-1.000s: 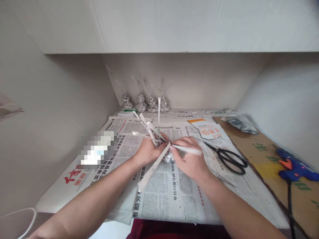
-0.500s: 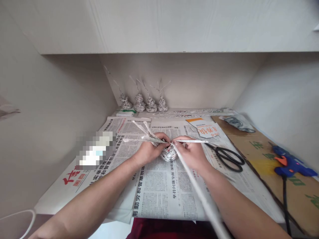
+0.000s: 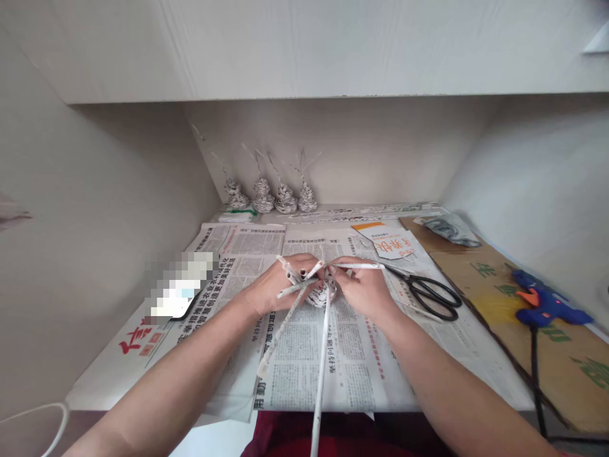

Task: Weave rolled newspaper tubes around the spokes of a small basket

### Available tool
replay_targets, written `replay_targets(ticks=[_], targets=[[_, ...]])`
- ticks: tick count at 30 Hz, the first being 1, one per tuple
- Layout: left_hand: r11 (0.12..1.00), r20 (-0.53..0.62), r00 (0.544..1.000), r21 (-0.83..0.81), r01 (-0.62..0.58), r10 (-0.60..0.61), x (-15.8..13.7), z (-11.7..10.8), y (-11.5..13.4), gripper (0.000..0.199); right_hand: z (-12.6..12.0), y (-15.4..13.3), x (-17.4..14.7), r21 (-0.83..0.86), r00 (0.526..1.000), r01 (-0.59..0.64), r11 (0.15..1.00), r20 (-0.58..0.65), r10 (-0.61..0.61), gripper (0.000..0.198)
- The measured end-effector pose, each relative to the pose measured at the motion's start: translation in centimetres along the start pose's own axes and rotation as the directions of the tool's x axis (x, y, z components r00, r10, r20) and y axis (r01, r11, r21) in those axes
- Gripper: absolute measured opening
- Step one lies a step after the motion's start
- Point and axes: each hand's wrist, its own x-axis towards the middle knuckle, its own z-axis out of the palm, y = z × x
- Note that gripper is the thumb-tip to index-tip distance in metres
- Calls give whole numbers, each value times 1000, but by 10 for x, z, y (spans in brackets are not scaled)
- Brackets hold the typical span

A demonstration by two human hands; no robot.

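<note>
A small round piece woven from rolled newspaper (image 3: 321, 297) sits between my two hands over the newspaper sheets. My left hand (image 3: 288, 278) is closed at its left side and top, gripping several rolled-paper tubes whose ends fan out over the hand. One of these tubes (image 3: 280, 336) slants down toward the front left. At the right side of the woven piece, my right hand (image 3: 362, 287) pinches a paper tube (image 3: 364, 265) that points to the right. A long paper tube (image 3: 321, 374) runs from the woven piece toward me. My fingertips partly hide where the tubes meet.
Black scissors (image 3: 435, 295) lie right of my right hand. A blue glue gun (image 3: 547, 301) rests on cardboard (image 3: 480, 273). Several woven paper gourd shapes (image 3: 285, 200) line the back wall. A phone (image 3: 183, 289), partly pixelated, lies on the left; a printed card (image 3: 390, 242) lies behind.
The long tube has swung left, from beside my right forearm to the middle. My left hand has turned over the woven piece, and one held tube now slants down toward me.
</note>
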Motion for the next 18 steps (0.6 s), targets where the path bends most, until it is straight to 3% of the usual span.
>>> replay_targets(ticks=[8,13,18], targets=[[998,62,996,18,-65,63,-2,-8,3,13,5,1,-3,-42,998,58,997,-31,-59,18],[997,137,987,-17,-78,80,-2,-9,-5,37,3,2,-3,-129,996,31,991,-84,-42,18],[998,126,992,-66,-25,33,-1,-8,-8,18,4,-4,-6,-128,994,44,991,-90,-56,19]])
